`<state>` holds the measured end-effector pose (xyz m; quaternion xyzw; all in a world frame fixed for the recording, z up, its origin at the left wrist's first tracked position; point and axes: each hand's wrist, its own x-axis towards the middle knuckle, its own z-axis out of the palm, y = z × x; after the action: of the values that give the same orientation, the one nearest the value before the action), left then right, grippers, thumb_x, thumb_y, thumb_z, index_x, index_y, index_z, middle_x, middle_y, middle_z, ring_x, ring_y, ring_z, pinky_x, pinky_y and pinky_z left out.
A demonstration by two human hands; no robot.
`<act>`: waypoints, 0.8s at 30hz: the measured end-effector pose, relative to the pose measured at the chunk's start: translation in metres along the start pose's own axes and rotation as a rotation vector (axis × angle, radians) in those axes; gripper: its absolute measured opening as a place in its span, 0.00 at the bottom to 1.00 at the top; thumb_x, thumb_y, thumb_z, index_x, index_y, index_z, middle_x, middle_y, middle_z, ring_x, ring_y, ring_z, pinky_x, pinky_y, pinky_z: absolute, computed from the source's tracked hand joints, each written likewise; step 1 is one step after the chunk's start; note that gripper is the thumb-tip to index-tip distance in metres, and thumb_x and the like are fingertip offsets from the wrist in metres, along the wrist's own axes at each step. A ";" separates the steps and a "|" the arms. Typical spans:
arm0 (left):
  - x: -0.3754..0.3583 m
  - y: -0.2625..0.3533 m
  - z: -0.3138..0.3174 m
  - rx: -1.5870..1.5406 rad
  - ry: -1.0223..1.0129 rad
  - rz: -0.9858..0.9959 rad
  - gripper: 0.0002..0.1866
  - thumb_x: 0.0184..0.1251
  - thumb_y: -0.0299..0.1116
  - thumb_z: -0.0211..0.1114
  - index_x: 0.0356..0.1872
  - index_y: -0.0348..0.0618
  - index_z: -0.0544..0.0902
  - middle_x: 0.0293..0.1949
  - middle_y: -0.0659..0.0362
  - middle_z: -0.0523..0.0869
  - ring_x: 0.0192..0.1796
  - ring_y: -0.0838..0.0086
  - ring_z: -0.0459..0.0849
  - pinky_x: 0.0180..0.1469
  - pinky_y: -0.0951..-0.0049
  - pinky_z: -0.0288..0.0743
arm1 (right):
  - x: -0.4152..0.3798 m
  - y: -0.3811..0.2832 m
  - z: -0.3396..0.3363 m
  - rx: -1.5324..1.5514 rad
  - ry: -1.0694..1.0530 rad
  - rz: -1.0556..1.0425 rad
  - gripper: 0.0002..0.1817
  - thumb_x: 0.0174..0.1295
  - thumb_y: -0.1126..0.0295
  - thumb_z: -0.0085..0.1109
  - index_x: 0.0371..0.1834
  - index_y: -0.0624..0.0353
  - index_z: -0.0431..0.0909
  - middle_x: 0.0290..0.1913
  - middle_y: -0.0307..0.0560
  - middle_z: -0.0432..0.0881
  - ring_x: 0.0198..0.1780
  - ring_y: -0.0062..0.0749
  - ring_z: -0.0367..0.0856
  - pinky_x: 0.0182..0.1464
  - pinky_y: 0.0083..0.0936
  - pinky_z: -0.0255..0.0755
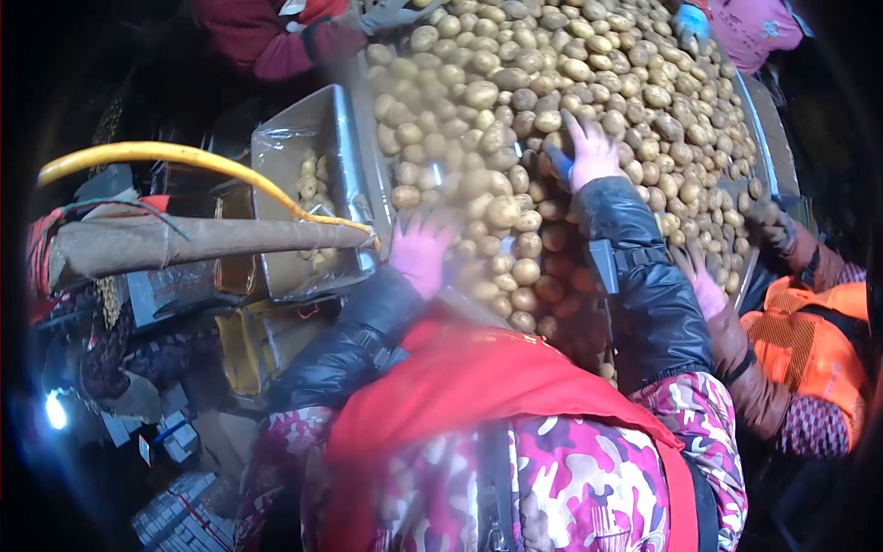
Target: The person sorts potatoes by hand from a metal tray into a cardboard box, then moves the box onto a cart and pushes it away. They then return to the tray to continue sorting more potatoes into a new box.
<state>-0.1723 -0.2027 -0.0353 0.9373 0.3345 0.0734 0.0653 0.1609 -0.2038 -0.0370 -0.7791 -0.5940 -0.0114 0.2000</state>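
Many potatoes (552, 83) cover a large sorting table. My left hand (423, 250), in a pink glove, lies at the table's left edge (368, 138), fingers spread and pointing up, with nothing held. My right hand (591, 158), in a pink and blue glove, reaches forward among the potatoes, its fingers apart and resting on or just above them. Below it a darker gap (561, 248) shows between potatoes. A box (273, 152) lined with clear plastic, holding a few potatoes, stands left of my left hand.
A wooden pole (202, 241) with a yellow hose (184, 155) juts in from the left. A co-worker in an orange vest (809, 336) reaches in at right; other people's gloved hands (391, 17) work at the far edge. Stacked cartons (184, 515) are lower left.
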 end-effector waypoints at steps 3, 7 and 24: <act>-0.001 -0.002 0.001 0.010 -0.038 -0.052 0.29 0.67 0.54 0.63 0.67 0.57 0.77 0.70 0.52 0.74 0.73 0.49 0.68 0.71 0.38 0.61 | -0.029 -0.030 0.008 0.065 0.093 -0.069 0.43 0.58 0.48 0.69 0.73 0.59 0.65 0.69 0.61 0.72 0.66 0.56 0.74 0.67 0.49 0.67; -0.002 0.001 -0.002 -0.029 -0.026 -0.055 0.30 0.66 0.54 0.64 0.68 0.58 0.77 0.71 0.52 0.73 0.73 0.49 0.68 0.70 0.37 0.61 | -0.086 -0.050 -0.041 0.088 -0.136 -0.118 0.40 0.58 0.52 0.68 0.72 0.57 0.68 0.69 0.64 0.69 0.67 0.58 0.72 0.70 0.54 0.63; 0.001 0.024 0.009 0.076 -0.101 -0.097 0.35 0.62 0.54 0.67 0.70 0.52 0.74 0.71 0.51 0.72 0.71 0.48 0.68 0.69 0.38 0.61 | -0.089 0.018 -0.046 -0.051 0.132 0.044 0.32 0.64 0.50 0.64 0.69 0.49 0.74 0.71 0.52 0.71 0.75 0.50 0.65 0.75 0.61 0.52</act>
<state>-0.1548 -0.2211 -0.0395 0.9242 0.3784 0.0099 0.0500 0.1615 -0.3048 -0.0229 -0.7944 -0.5617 -0.0737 0.2190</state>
